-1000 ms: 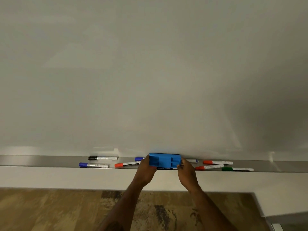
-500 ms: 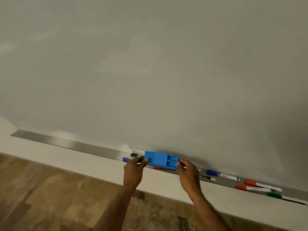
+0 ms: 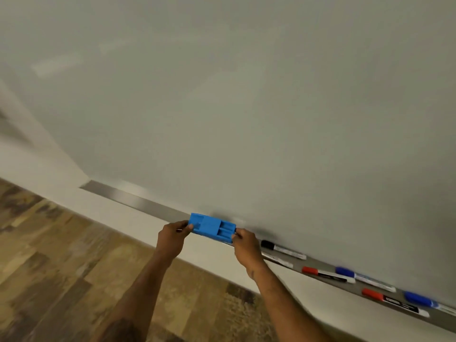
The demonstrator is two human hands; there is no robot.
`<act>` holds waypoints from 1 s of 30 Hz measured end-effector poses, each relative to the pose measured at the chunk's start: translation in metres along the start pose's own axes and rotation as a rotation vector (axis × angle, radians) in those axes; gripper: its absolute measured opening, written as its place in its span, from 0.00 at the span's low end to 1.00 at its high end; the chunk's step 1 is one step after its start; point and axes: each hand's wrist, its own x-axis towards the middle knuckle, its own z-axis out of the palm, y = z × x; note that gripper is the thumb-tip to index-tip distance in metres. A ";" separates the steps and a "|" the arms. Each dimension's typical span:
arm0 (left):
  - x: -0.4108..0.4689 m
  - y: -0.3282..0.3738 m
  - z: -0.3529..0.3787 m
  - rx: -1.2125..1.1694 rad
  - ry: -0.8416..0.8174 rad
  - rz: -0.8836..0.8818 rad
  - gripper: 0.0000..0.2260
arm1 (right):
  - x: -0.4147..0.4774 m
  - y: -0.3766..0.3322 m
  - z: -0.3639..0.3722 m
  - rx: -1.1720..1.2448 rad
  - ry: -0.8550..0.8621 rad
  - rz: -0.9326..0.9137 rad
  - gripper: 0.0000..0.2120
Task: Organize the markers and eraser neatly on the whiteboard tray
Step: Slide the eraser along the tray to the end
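A blue eraser (image 3: pixel 212 227) is held at the metal whiteboard tray (image 3: pixel 138 200), near the board's bottom edge. My left hand (image 3: pixel 172 239) grips its left end and my right hand (image 3: pixel 246 248) grips its right end. To the right on the tray lie several markers: a black-capped one (image 3: pixel 282 248), a red-capped one (image 3: pixel 325 274), a blue-capped one (image 3: pixel 362 278), another red-capped one (image 3: pixel 392 301) and another blue-capped one (image 3: pixel 424 300). One more marker (image 3: pixel 278 260) is partly hidden behind my right wrist.
The whiteboard (image 3: pixel 246 107) fills the upper view. The tray's left stretch is bare metal up to its end (image 3: pixel 86 185). Below it are a white wall strip (image 3: pixel 103 213) and a wood-pattern floor (image 3: pixel 61 267).
Both hands have carried the eraser leftward along the tray, past the markers that lay left of it. All the markers now lie to the right of the eraser, and the tray's left end has come into view.
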 end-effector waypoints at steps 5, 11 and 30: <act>0.054 -0.036 -0.010 0.043 -0.022 -0.042 0.17 | 0.036 -0.007 0.049 0.018 -0.059 0.060 0.14; 0.089 -0.067 -0.005 0.066 -0.024 -0.070 0.18 | 0.063 -0.010 0.081 0.014 -0.094 0.064 0.16; 0.116 -0.098 0.018 0.150 0.130 -0.020 0.20 | 0.077 -0.002 0.105 0.021 -0.123 0.119 0.15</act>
